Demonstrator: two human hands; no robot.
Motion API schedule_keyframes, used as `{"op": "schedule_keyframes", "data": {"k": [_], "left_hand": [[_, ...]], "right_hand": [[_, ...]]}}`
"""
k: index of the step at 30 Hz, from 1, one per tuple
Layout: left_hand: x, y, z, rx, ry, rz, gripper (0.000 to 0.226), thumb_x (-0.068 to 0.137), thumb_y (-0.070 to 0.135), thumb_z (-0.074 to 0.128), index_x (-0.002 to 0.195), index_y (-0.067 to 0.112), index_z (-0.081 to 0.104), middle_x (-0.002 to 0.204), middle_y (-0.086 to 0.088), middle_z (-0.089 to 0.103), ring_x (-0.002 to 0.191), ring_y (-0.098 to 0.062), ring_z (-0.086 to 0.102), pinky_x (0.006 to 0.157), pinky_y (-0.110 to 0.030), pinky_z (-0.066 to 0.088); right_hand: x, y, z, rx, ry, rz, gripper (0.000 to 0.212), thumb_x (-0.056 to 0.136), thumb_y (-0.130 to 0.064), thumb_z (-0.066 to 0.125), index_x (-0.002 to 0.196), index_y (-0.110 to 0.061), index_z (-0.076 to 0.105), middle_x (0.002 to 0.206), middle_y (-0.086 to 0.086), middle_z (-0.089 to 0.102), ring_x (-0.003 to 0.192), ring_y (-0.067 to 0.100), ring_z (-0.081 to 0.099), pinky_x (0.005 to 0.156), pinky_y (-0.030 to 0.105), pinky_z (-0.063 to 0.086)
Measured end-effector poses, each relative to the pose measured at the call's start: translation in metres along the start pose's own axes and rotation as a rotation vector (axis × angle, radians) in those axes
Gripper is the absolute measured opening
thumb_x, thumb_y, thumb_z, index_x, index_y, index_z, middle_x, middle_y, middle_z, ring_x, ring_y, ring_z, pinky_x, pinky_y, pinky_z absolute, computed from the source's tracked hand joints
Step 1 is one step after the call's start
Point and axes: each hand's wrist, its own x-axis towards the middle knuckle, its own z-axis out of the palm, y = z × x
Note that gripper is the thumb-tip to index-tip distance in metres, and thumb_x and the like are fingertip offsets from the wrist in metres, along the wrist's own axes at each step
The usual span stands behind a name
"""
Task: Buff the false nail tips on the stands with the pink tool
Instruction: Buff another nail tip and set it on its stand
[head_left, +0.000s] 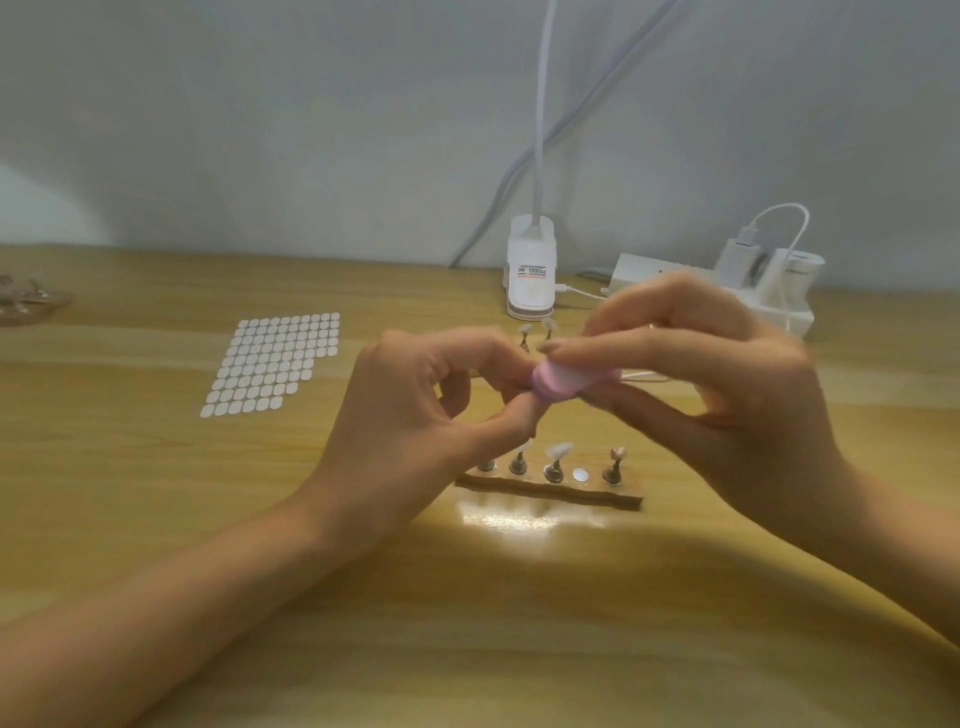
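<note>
Pink tool (556, 385): pinched in the right grip (727, 384), fingers on top and thumb under, so its end was free to rub.
Left grip (415, 415): curled in a pinch touching the tool's end. I cannot tell what it held; maybe one nail tip, to keep it steady.
Stands (555, 472): stood in a row on the bench (519, 623), just below both grips, easy to reach.
Nail tips (561, 449): sat on top of those stands, waiting.

Soft, even light; glare on the table (519, 519); both hands motion-blurred.
</note>
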Motion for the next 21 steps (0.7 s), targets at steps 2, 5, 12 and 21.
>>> {"op": "schedule_keyframes", "data": {"k": [2, 5, 12, 21], "left_hand": [[-0.001, -0.001, 0.001, -0.01, 0.003, -0.012, 0.002, 0.079, 0.027, 0.077, 0.08, 0.025, 0.077, 0.069, 0.011, 0.07, 0.055, -0.024, 0.038, 0.055, -0.031, 0.038], [0.0, -0.001, 0.001, -0.021, 0.009, -0.024, 0.003, 0.08, 0.027, 0.076, 0.079, 0.029, 0.076, 0.067, 0.013, 0.069, 0.058, -0.029, 0.039, 0.058, -0.035, 0.039], [0.0, -0.001, 0.001, -0.029, -0.001, -0.018, 0.002, 0.08, 0.027, 0.076, 0.08, 0.025, 0.077, 0.067, 0.011, 0.07, 0.057, -0.025, 0.039, 0.055, -0.031, 0.037], [0.005, -0.006, 0.003, -0.077, -0.073, -0.047, 0.003, 0.096, 0.02, 0.065, 0.094, 0.022, 0.065, 0.087, 0.014, 0.077, 0.083, -0.003, 0.07, 0.072, -0.018, 0.053]], "right_hand": [[0.0, 0.003, -0.002, -0.031, 0.028, 0.062, 0.022, 0.091, -0.01, 0.069, 0.113, -0.012, 0.068, 0.099, 0.011, 0.064, 0.093, 0.015, 0.064, 0.081, 0.031, 0.053], [0.001, 0.002, -0.004, 0.002, 0.048, 0.058, 0.022, 0.092, -0.009, 0.07, 0.114, -0.011, 0.068, 0.099, 0.01, 0.063, 0.093, 0.015, 0.064, 0.082, 0.03, 0.052], [0.001, 0.002, -0.003, -0.014, 0.045, 0.068, 0.022, 0.091, -0.011, 0.07, 0.113, -0.012, 0.067, 0.098, 0.01, 0.063, 0.092, 0.018, 0.064, 0.081, 0.033, 0.053], [-0.008, 0.031, -0.007, 0.01, 0.116, 0.278, 0.018, 0.092, -0.029, 0.066, 0.109, -0.025, 0.07, 0.101, 0.007, 0.066, 0.095, 0.025, 0.064, 0.083, 0.046, 0.053]]}}
